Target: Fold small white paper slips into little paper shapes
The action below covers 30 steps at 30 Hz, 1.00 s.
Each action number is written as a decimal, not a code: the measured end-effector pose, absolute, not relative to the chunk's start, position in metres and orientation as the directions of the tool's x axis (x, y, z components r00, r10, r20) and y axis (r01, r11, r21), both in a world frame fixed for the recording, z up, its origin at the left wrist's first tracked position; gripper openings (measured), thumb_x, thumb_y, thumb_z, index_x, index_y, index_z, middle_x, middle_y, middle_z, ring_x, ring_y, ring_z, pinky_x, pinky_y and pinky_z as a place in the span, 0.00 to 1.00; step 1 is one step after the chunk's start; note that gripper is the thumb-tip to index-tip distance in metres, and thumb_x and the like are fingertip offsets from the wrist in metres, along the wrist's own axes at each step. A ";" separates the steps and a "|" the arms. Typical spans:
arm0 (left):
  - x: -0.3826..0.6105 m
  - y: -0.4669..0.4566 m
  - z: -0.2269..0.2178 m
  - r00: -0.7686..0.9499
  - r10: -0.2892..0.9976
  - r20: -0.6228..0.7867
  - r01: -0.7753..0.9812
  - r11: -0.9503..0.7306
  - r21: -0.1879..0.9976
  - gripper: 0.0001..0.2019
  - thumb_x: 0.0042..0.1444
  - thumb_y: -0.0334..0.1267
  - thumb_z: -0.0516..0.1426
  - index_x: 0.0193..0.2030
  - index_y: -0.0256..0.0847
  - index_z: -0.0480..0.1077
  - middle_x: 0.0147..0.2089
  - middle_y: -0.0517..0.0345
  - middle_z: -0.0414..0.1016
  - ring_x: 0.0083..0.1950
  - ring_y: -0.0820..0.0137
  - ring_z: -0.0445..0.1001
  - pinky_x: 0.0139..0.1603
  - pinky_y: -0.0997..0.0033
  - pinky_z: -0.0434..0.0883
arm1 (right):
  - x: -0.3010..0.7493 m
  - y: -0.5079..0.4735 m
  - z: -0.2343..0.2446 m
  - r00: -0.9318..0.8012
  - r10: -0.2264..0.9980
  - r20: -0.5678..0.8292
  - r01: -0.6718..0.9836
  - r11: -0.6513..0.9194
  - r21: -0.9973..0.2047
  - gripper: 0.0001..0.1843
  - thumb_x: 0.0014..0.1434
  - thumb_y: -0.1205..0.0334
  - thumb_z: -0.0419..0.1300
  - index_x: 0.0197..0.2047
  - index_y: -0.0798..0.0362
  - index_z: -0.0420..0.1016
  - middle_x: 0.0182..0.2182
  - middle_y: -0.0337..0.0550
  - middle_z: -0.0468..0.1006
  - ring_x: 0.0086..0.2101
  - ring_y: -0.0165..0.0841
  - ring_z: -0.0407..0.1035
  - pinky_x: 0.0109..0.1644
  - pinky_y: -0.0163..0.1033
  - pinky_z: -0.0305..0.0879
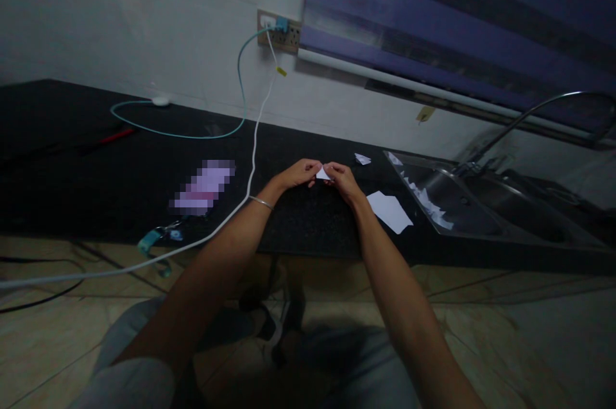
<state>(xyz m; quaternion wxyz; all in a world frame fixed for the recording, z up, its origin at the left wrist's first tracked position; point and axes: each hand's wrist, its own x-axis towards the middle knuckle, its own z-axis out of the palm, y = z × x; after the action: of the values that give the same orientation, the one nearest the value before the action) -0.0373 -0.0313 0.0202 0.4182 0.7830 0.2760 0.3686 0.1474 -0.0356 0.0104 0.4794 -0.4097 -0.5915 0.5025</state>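
Between my two hands, above the dark countertop (308,223), is a small folded piece of white paper (323,173). My left hand (299,173) pinches its left side, and my right hand (342,179) pinches the right side. Both sets of fingers are closed on it and cover part of its edges. To the right of my right hand lie flat white paper sheets (389,211). A small folded paper piece (362,158) rests farther back on the counter. Several more folded pieces (427,203) lie in a row along the sink's left rim.
A metal sink (481,219) with a curved faucet (539,101) is at the right. A white cable (255,146) runs from the wall socket (279,31) across the counter, past my left forearm. A teal cable (192,137) and a blurred-out item (205,187) lie at the left.
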 end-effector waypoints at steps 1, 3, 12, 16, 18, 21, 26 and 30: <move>-0.037 -0.032 0.020 0.578 0.740 0.343 0.133 -0.501 0.855 0.23 0.64 0.54 0.50 0.29 0.36 0.66 0.21 0.62 0.64 0.21 0.78 0.63 0.25 0.78 0.60 | 0.148 -0.035 0.009 -0.209 0.963 0.169 0.008 0.174 -0.985 0.18 0.46 0.45 0.69 0.31 0.52 0.77 0.26 0.37 0.73 0.25 0.28 0.63 0.27 0.33 0.59; -0.037 -0.032 0.019 0.580 0.743 0.333 0.146 -0.497 0.855 0.23 0.64 0.54 0.50 0.28 0.36 0.66 0.20 0.62 0.65 0.20 0.78 0.62 0.24 0.78 0.59 | 0.149 -0.034 0.008 -0.213 0.961 0.178 -0.007 0.181 -0.984 0.17 0.46 0.47 0.70 0.29 0.52 0.77 0.25 0.37 0.72 0.25 0.28 0.63 0.27 0.33 0.59; -0.039 -0.026 0.013 0.577 0.738 0.351 0.076 -0.476 0.876 0.24 0.62 0.57 0.51 0.29 0.35 0.66 0.19 0.62 0.65 0.19 0.79 0.62 0.22 0.79 0.57 | 0.148 -0.035 0.010 -0.205 0.970 0.131 -0.034 0.127 -0.991 0.19 0.46 0.45 0.69 0.29 0.53 0.78 0.25 0.40 0.75 0.25 0.30 0.65 0.27 0.35 0.60; -0.039 -0.024 0.012 0.573 0.736 0.360 0.064 -0.478 0.876 0.24 0.62 0.57 0.52 0.28 0.35 0.67 0.19 0.63 0.65 0.18 0.79 0.62 0.21 0.80 0.56 | 0.148 -0.036 0.011 -0.183 0.976 0.122 -0.031 0.118 -0.993 0.19 0.44 0.45 0.70 0.29 0.53 0.77 0.25 0.38 0.74 0.25 0.29 0.64 0.28 0.35 0.61; -0.040 -0.025 0.013 0.573 0.737 0.359 0.055 -0.472 0.880 0.24 0.63 0.56 0.52 0.28 0.35 0.67 0.18 0.63 0.65 0.18 0.80 0.61 0.21 0.80 0.56 | 0.148 -0.035 0.010 -0.159 0.980 0.118 -0.048 0.111 -0.993 0.19 0.42 0.46 0.71 0.28 0.53 0.77 0.24 0.37 0.73 0.25 0.29 0.64 0.28 0.35 0.62; -0.039 -0.028 0.014 0.572 0.746 0.341 0.027 -0.433 0.901 0.22 0.63 0.53 0.53 0.27 0.35 0.66 0.18 0.64 0.63 0.18 0.80 0.60 0.21 0.80 0.57 | 0.151 -0.034 0.008 -0.157 0.976 0.152 -0.031 0.149 -0.988 0.19 0.43 0.46 0.71 0.28 0.53 0.78 0.24 0.37 0.73 0.25 0.29 0.64 0.28 0.34 0.61; -0.038 -0.032 0.019 0.610 0.741 0.280 -0.042 -0.323 0.945 0.19 0.63 0.48 0.54 0.26 0.36 0.65 0.17 0.67 0.58 0.18 0.79 0.59 0.22 0.78 0.60 | 0.153 -0.030 0.003 -0.141 0.964 0.227 0.058 0.237 -0.970 0.21 0.44 0.44 0.70 0.29 0.54 0.79 0.24 0.38 0.75 0.25 0.29 0.64 0.29 0.34 0.59; -0.038 -0.032 0.019 0.618 0.748 0.241 0.031 -0.329 0.944 0.18 0.61 0.48 0.56 0.26 0.36 0.67 0.18 0.65 0.60 0.18 0.79 0.60 0.22 0.78 0.59 | 0.153 -0.030 0.001 -0.141 0.958 0.250 0.107 0.266 -0.958 0.21 0.43 0.44 0.70 0.30 0.55 0.81 0.24 0.39 0.75 0.25 0.29 0.64 0.28 0.34 0.57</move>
<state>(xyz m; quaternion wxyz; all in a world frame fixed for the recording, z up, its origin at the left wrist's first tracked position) -0.0385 -0.0316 0.0192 0.5153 0.7373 0.2641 0.3479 0.1525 -0.0295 0.0008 0.4963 -0.4281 -0.6218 0.4287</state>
